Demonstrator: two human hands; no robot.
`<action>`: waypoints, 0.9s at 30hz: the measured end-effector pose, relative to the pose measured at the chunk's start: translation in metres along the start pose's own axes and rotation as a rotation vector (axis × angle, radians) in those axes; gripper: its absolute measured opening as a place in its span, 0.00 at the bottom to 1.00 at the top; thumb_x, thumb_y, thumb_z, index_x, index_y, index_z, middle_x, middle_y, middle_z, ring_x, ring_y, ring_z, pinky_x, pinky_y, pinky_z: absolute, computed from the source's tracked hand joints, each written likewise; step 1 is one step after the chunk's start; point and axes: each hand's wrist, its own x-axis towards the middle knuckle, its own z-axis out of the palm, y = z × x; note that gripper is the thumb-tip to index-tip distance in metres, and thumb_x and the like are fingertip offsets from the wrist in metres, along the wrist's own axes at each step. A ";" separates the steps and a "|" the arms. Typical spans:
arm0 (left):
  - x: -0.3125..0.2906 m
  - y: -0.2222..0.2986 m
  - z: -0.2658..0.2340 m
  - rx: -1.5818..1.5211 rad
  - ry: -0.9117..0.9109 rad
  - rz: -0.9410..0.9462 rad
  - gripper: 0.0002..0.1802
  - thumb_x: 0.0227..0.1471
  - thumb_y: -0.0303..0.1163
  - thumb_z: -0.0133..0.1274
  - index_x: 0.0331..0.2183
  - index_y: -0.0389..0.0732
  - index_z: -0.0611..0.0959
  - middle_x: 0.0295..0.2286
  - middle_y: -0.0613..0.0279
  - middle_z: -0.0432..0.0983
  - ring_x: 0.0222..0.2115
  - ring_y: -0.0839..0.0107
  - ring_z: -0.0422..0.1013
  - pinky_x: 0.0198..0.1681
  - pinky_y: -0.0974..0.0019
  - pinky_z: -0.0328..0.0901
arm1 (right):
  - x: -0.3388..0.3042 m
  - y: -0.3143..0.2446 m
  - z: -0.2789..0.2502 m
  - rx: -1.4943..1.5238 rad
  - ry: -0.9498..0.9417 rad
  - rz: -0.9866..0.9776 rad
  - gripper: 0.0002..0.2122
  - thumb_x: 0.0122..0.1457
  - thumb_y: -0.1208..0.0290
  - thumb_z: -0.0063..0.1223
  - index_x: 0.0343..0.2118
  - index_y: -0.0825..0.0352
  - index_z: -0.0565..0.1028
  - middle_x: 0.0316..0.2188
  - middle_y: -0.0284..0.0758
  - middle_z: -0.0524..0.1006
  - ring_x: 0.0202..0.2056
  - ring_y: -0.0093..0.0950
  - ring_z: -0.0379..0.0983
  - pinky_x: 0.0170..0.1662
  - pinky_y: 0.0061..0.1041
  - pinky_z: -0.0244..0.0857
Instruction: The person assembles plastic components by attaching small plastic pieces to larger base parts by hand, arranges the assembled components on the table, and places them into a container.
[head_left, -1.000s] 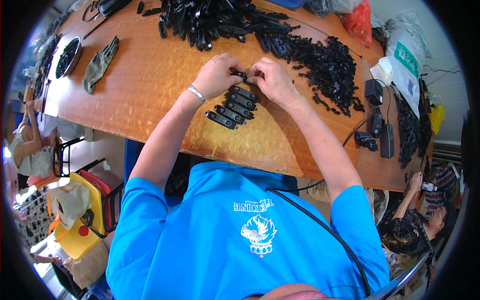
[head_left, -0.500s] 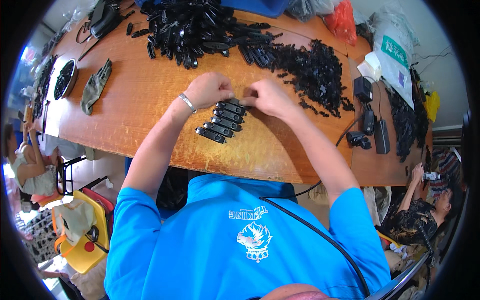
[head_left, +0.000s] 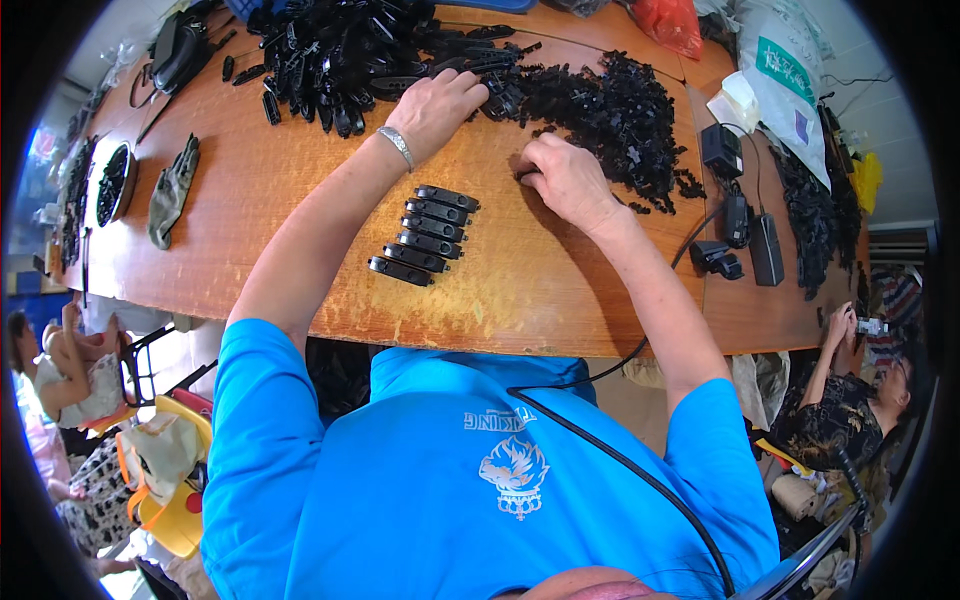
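A slanted row of several long black plastic pieces [head_left: 432, 227], each with a round feature near one end, lies on the table in front of me. Beyond them, my left hand [head_left: 437, 112] reaches to the near edge of a heap of glossy black elongated parts [head_left: 335, 50]. Its fingers are bent and somewhat apart, and no held piece shows. My right hand [head_left: 568, 178] is closed, thumb and fingers pinched at a small dark piece that is mostly hidden. Close behind it spreads a pile of small black plastic parts [head_left: 620, 125].
On the left are a grey-green glove [head_left: 173, 195] and a bowl of black parts [head_left: 116, 185]. Power adapters [head_left: 765, 248] and a cable sit right, near a white sack [head_left: 785, 85]. A co-worker [head_left: 850, 410] sits at right, another person [head_left: 75, 370] at left.
My hands have parted above the row. The left went forward to the heap of long parts; the right moved slightly right, beside the small-part pile. The row stays in place, now uncovered.
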 end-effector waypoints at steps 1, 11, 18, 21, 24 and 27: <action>-0.002 0.001 -0.002 -0.069 -0.011 -0.028 0.15 0.51 0.27 0.55 0.43 0.46 0.79 0.37 0.62 0.73 0.42 0.61 0.73 0.43 0.59 0.72 | 0.000 -0.001 0.000 0.029 0.011 0.000 0.04 0.54 0.72 0.63 0.32 0.63 0.81 0.32 0.38 0.78 0.35 0.41 0.78 0.40 0.38 0.73; -0.060 0.027 -0.004 -1.017 0.154 -0.749 0.18 0.50 0.25 0.62 0.45 0.39 0.79 0.37 0.51 0.82 0.38 0.51 0.77 0.44 0.57 0.72 | 0.015 -0.028 0.016 0.257 0.263 0.016 0.08 0.53 0.75 0.65 0.30 0.68 0.74 0.28 0.39 0.76 0.31 0.39 0.76 0.34 0.35 0.70; -0.066 0.026 -0.017 -0.561 0.062 -0.628 0.26 0.47 0.22 0.63 0.50 0.41 0.79 0.38 0.59 0.83 0.39 0.60 0.78 0.47 0.61 0.70 | 0.039 -0.036 0.038 0.333 0.313 -0.002 0.07 0.52 0.78 0.65 0.30 0.67 0.75 0.29 0.37 0.76 0.31 0.37 0.76 0.34 0.34 0.70; -0.069 0.027 -0.017 -0.710 0.089 -0.654 0.29 0.47 0.21 0.63 0.53 0.41 0.78 0.38 0.59 0.83 0.41 0.60 0.78 0.49 0.61 0.70 | 0.047 -0.038 0.042 0.336 0.328 -0.073 0.06 0.52 0.79 0.64 0.30 0.66 0.76 0.30 0.37 0.76 0.32 0.38 0.77 0.35 0.34 0.71; -0.067 0.030 -0.019 -0.738 0.091 -0.654 0.31 0.47 0.21 0.63 0.54 0.42 0.77 0.38 0.59 0.84 0.43 0.59 0.78 0.49 0.61 0.70 | 0.050 -0.036 0.046 0.298 0.298 -0.083 0.06 0.52 0.79 0.63 0.31 0.65 0.77 0.31 0.37 0.77 0.33 0.39 0.78 0.35 0.34 0.71; -0.070 0.029 -0.018 -0.772 0.111 -0.651 0.31 0.45 0.23 0.63 0.53 0.44 0.76 0.36 0.63 0.85 0.42 0.56 0.74 0.49 0.56 0.69 | 0.050 -0.031 0.049 0.257 0.262 -0.102 0.05 0.52 0.78 0.63 0.31 0.65 0.78 0.32 0.36 0.77 0.33 0.39 0.78 0.36 0.34 0.71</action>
